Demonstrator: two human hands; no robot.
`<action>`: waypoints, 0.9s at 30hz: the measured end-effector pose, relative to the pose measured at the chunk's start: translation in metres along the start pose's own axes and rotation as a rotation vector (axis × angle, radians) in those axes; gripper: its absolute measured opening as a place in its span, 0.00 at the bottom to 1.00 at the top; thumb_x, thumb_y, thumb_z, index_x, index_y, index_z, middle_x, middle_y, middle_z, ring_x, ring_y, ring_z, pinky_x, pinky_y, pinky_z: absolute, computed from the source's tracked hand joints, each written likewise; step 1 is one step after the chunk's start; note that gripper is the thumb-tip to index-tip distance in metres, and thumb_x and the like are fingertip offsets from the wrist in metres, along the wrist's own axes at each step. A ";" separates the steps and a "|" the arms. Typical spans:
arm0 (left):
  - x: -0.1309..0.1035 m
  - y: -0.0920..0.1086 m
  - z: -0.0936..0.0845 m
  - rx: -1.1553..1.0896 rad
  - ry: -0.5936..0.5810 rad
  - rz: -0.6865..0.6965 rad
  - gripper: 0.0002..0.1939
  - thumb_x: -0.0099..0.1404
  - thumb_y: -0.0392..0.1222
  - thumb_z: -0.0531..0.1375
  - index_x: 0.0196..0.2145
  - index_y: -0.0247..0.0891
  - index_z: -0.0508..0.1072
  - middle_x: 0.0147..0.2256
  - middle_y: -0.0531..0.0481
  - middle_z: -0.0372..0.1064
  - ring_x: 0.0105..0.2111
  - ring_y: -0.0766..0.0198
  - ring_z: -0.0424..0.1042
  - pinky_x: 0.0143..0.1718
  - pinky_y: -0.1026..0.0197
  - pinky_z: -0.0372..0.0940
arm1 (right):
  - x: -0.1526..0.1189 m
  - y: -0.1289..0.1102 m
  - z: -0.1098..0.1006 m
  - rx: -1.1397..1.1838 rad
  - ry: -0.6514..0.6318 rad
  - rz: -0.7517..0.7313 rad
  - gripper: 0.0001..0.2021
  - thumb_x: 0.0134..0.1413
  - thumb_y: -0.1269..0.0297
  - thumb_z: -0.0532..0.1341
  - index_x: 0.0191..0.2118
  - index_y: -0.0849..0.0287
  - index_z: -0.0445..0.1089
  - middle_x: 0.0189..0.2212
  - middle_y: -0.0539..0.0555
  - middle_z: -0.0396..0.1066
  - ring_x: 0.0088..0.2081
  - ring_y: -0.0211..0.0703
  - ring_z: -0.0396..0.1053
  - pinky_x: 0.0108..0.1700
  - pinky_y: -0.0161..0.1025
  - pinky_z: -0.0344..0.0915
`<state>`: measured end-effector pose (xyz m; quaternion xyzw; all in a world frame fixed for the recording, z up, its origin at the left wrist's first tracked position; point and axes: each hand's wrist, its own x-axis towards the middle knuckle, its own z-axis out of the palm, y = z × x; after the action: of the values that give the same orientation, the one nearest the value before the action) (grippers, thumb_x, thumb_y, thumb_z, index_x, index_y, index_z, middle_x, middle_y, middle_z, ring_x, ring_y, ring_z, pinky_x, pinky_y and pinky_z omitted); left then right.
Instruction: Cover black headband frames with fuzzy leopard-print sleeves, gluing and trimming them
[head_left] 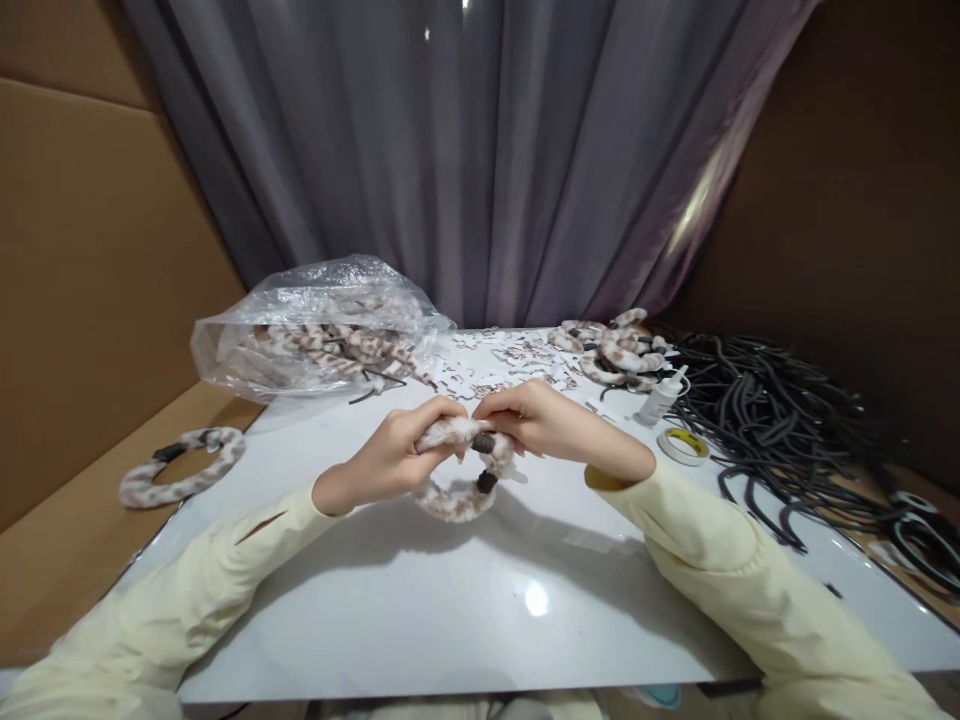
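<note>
Above the middle of the white table, my left hand (pixel 401 445) is closed around a furry white ring with brownish spots (pixel 454 503). Two dark bands show on the ring's right side, with a gap or bend between them. My right hand (pixel 529 420) pinches the ring's upper right, close to the upper dark band; its fingertips are partly hidden. Another furry ring (pixel 217 467) of the same kind, with a dark band, lies at the left edge of the table.
A clear plastic bag (pixel 322 300) of furry pieces stands at the back left. Small flat pieces (pixel 510 362) are scattered at the back. On the right are furry rings (pixel 622 352), a white bottle (pixel 660 398), a tape roll (pixel 683 447) and a heap of black tubes (pixel 757 420).
</note>
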<state>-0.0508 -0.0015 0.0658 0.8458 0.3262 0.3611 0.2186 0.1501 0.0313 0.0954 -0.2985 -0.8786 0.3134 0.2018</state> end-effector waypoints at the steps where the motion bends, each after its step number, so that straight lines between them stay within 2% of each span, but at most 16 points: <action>1: 0.000 0.000 0.000 -0.010 0.001 -0.005 0.08 0.63 0.35 0.55 0.42 0.38 0.65 0.30 0.53 0.71 0.28 0.68 0.70 0.30 0.69 0.61 | 0.000 -0.001 -0.002 0.034 -0.024 0.026 0.11 0.54 0.74 0.52 0.32 0.66 0.72 0.11 0.44 0.57 0.15 0.29 0.56 0.21 0.28 0.54; 5: -0.001 -0.001 0.001 -0.052 -0.010 -0.009 0.15 0.60 0.29 0.54 0.44 0.40 0.67 0.33 0.53 0.72 0.32 0.68 0.71 0.34 0.69 0.62 | 0.002 0.001 -0.003 0.081 -0.056 0.092 0.13 0.55 0.72 0.51 0.36 0.67 0.73 0.11 0.44 0.55 0.15 0.30 0.53 0.19 0.28 0.52; 7: -0.001 -0.002 0.002 -0.071 -0.005 -0.032 0.16 0.58 0.27 0.53 0.43 0.40 0.68 0.32 0.54 0.72 0.32 0.68 0.71 0.34 0.69 0.62 | 0.003 0.004 -0.001 0.029 -0.017 0.062 0.12 0.55 0.73 0.52 0.38 0.66 0.73 0.15 0.46 0.60 0.17 0.31 0.56 0.21 0.29 0.54; 10: 0.000 -0.001 0.004 -0.122 0.040 -0.142 0.13 0.58 0.30 0.54 0.41 0.38 0.69 0.31 0.52 0.71 0.29 0.67 0.69 0.32 0.68 0.62 | 0.004 0.007 0.005 -0.123 0.199 -0.084 0.13 0.53 0.76 0.52 0.41 0.66 0.71 0.30 0.55 0.70 0.29 0.36 0.65 0.30 0.31 0.60; 12: 0.002 -0.001 0.005 -0.192 0.092 -0.253 0.10 0.60 0.35 0.56 0.41 0.37 0.69 0.29 0.52 0.70 0.26 0.68 0.67 0.27 0.68 0.61 | 0.002 0.004 0.009 -0.247 0.405 -0.184 0.14 0.54 0.77 0.51 0.43 0.66 0.68 0.38 0.59 0.69 0.37 0.40 0.66 0.36 0.34 0.61; 14: 0.005 -0.001 0.006 -0.285 0.163 -0.350 0.10 0.60 0.40 0.57 0.41 0.37 0.68 0.27 0.52 0.68 0.23 0.68 0.64 0.21 0.69 0.58 | -0.004 -0.003 0.013 -0.349 0.558 -0.211 0.12 0.55 0.76 0.49 0.39 0.64 0.68 0.36 0.58 0.69 0.36 0.40 0.66 0.36 0.34 0.60; 16: 0.008 -0.001 0.007 -0.397 0.245 -0.405 0.11 0.60 0.43 0.59 0.39 0.37 0.68 0.27 0.52 0.67 0.23 0.70 0.62 0.19 0.70 0.55 | -0.010 -0.012 0.017 -0.387 0.534 -0.142 0.10 0.56 0.74 0.50 0.30 0.62 0.68 0.24 0.53 0.67 0.26 0.37 0.63 0.29 0.33 0.56; 18: 0.010 -0.002 0.007 -0.538 0.307 -0.450 0.08 0.59 0.43 0.59 0.34 0.35 0.68 0.26 0.53 0.66 0.23 0.71 0.61 0.20 0.70 0.54 | -0.013 -0.020 0.023 -0.369 0.374 -0.044 0.12 0.57 0.73 0.51 0.25 0.61 0.66 0.16 0.48 0.61 0.19 0.33 0.57 0.24 0.32 0.51; 20: 0.012 -0.003 0.008 -0.681 0.321 -0.505 0.08 0.59 0.41 0.59 0.28 0.34 0.67 0.24 0.53 0.63 0.23 0.72 0.59 0.23 0.71 0.56 | -0.012 -0.021 0.031 -0.335 0.244 0.039 0.11 0.57 0.73 0.51 0.26 0.61 0.65 0.15 0.47 0.61 0.17 0.32 0.55 0.23 0.32 0.48; 21: 0.012 -0.002 0.009 -0.739 0.317 -0.540 0.09 0.59 0.41 0.59 0.26 0.34 0.66 0.23 0.54 0.61 0.23 0.72 0.59 0.24 0.70 0.56 | -0.010 -0.019 0.036 -0.324 0.224 0.069 0.10 0.58 0.72 0.51 0.28 0.62 0.66 0.16 0.48 0.62 0.17 0.33 0.56 0.23 0.32 0.48; 24: 0.012 -0.002 0.010 -0.829 0.300 -0.608 0.10 0.58 0.39 0.59 0.22 0.34 0.64 0.22 0.55 0.58 0.22 0.73 0.58 0.24 0.70 0.56 | -0.002 -0.010 0.051 -0.359 0.237 0.131 0.10 0.61 0.70 0.50 0.33 0.62 0.67 0.17 0.49 0.64 0.18 0.33 0.57 0.23 0.32 0.47; 27: 0.011 -0.002 0.011 -0.787 0.304 -0.577 0.10 0.59 0.40 0.59 0.23 0.34 0.64 0.22 0.55 0.59 0.22 0.73 0.58 0.24 0.70 0.56 | 0.000 -0.004 0.056 -0.584 0.354 0.099 0.14 0.61 0.65 0.50 0.28 0.61 0.67 0.17 0.50 0.65 0.18 0.35 0.58 0.23 0.34 0.46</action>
<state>-0.0373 0.0059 0.0630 0.5129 0.4138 0.5004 0.5615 0.1182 0.0044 0.0579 -0.4358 -0.8670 0.0013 0.2417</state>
